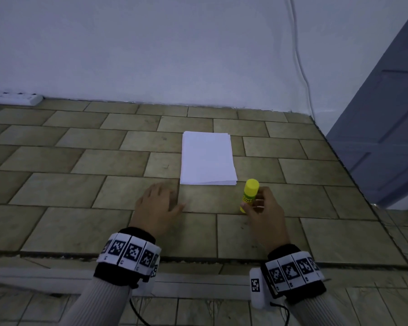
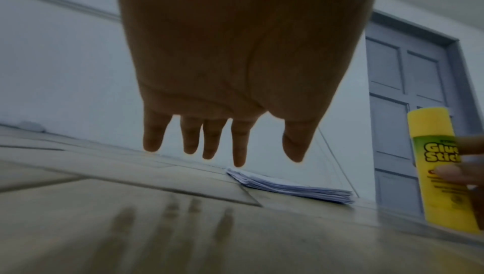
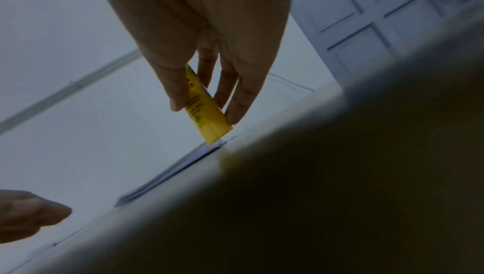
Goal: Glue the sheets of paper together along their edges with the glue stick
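Note:
A neat stack of white paper sheets point(image 1: 207, 158) lies on the tiled floor in the head view; its near edge shows in the left wrist view as a thin pile point(image 2: 293, 188). A capped yellow glue stick point(image 1: 249, 194) stands upright just right of the stack's near right corner, its base on the floor. My right hand point(image 1: 257, 203) grips it, thumb and fingers around the tube point(image 3: 207, 112). My left hand point(image 1: 160, 201) hovers just above the floor left of the stack's near corner, palm down, fingers point(image 2: 239, 143) straight and holding nothing.
A white wall point(image 1: 151, 50) rises behind the floor, with a white power strip point(image 1: 14, 98) at its foot on the far left and a cable point(image 1: 302, 67) running down it. A grey-blue panelled door point(image 1: 386, 128) stands to the right.

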Motion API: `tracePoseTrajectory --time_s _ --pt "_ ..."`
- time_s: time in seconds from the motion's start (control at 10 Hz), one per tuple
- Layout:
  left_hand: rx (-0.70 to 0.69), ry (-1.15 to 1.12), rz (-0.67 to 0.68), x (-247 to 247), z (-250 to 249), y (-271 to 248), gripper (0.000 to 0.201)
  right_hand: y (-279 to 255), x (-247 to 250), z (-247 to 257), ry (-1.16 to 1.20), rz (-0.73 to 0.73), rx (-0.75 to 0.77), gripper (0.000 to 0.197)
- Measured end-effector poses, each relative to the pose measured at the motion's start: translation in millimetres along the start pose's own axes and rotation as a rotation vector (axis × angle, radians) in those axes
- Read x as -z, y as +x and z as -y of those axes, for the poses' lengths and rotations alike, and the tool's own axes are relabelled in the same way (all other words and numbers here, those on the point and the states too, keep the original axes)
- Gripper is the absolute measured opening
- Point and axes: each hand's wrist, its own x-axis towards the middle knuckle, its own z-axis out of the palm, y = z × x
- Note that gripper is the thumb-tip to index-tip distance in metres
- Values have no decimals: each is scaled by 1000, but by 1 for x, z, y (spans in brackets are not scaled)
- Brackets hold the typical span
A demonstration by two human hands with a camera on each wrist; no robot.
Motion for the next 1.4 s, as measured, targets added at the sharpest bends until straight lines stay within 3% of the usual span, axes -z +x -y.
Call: tracePoseTrajectory --time_s 0.1,0.3,0.5,0.7,0.9,1.2,1.3,1.4 --pt "18 12 -33 2 -2 -3 58 -2 -1 -6 16 -18 -19 26" --pt "44 98 73 -7 -4 -18 62 -6 -6 -17 49 -56 6 29" --pt "40 96 68 -16 -3 -27 64 -12 -11 -27 53 -74 38 39" --pt "-2 22 -97 -33 8 -18 62 -12 -12 -29 19 -68 37 37" --pt "-40 13 -192 -47 19 -16 82 -11 -13 -31 -19 -63 37 38" --pt "-31 6 -196 -50 21 -16 80 -13 -11 -25 -22 -73 7 35" --pt "-26 -6 -174 -49 19 -16 82 -16 -13 -23 -21 -67 -9 44" --pt "-11 -124 -189 -38 19 -14 88 -12 -6 -14 25 -155 36 54"
